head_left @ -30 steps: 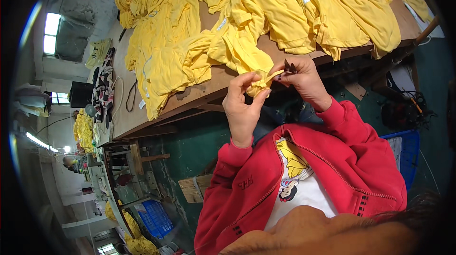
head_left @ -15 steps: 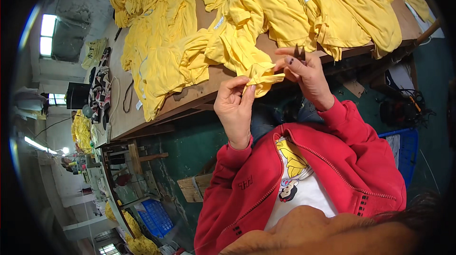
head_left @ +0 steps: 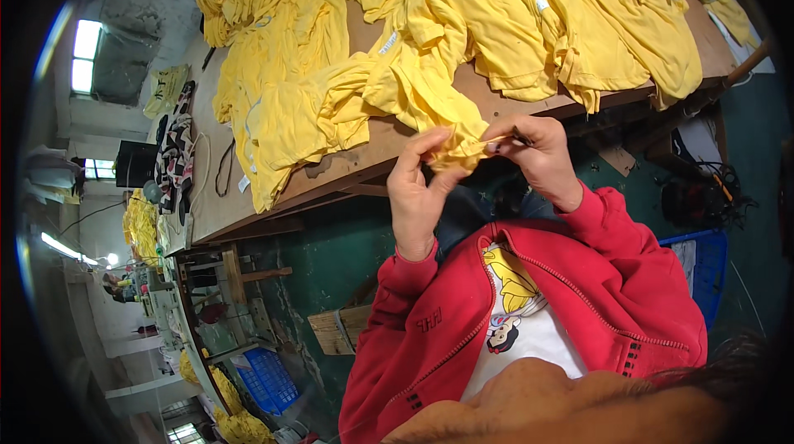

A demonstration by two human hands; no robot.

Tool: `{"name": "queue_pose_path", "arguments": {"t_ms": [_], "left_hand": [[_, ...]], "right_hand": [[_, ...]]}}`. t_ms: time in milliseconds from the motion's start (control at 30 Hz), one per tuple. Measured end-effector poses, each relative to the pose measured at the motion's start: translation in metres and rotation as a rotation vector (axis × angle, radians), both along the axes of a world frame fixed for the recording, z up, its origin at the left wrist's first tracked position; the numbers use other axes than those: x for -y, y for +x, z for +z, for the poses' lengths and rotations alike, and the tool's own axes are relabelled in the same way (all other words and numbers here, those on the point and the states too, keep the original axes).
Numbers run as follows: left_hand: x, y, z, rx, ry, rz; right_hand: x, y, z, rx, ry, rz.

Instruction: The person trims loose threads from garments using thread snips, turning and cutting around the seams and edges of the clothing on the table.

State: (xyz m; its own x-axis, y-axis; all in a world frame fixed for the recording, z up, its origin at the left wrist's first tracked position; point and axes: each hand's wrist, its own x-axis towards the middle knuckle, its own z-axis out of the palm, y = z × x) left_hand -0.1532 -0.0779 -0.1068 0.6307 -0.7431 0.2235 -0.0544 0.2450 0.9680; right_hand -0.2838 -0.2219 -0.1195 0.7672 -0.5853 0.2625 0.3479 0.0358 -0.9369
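Note:
A yellow garment (head_left: 418,88) trails off the wooden table (head_left: 364,158) toward me. My left hand (head_left: 418,196) pinches a bunched end of it between thumb and fingers. My right hand (head_left: 538,154) grips the same end from the right and also holds a small dark tool (head_left: 521,136) at the fabric. Both hands are raised just in front of the table's near edge, above my red jacket sleeves.
Several more yellow garments (head_left: 529,22) are spread over the table. A dark cord (head_left: 222,171) and patterned cloth (head_left: 172,154) lie at its left end. A blue crate (head_left: 703,266) stands at the right, another blue crate (head_left: 266,378) and a wooden block (head_left: 339,330) on the green floor.
Both hands have shifted slightly along the bunched yellow end; the left hand has dropped a little and reopened its grip to a pinch. The garment stays held.

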Motion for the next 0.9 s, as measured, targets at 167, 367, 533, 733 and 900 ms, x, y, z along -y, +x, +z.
{"name": "queue_pose_path", "arguments": {"t_ms": [167, 367, 533, 733, 900], "left_hand": [[-0.012, 0.027, -0.018, -0.176, -0.115, 0.197], [-0.012, 0.051, 0.007, -0.442, -0.223, 0.557], [-0.016, 0.136, -0.004, 0.293, 0.005, 0.753], [-0.023, 0.198, -0.006, 1.153, 0.695, 0.615], [-0.014, 0.129, 0.005, 1.36, 0.17, 0.975]], "right_hand": [[0.01, -0.022, 0.048, 0.085, -0.367, -0.086], [0.047, -0.066, 0.07, 0.291, -0.45, 0.069], [0.073, -0.081, 0.085, 0.281, -0.506, 0.361], [0.077, -0.024, 0.089, -0.171, -0.914, -0.285], [0.085, 0.085, 0.081, -0.1, -0.298, 0.037]]}}
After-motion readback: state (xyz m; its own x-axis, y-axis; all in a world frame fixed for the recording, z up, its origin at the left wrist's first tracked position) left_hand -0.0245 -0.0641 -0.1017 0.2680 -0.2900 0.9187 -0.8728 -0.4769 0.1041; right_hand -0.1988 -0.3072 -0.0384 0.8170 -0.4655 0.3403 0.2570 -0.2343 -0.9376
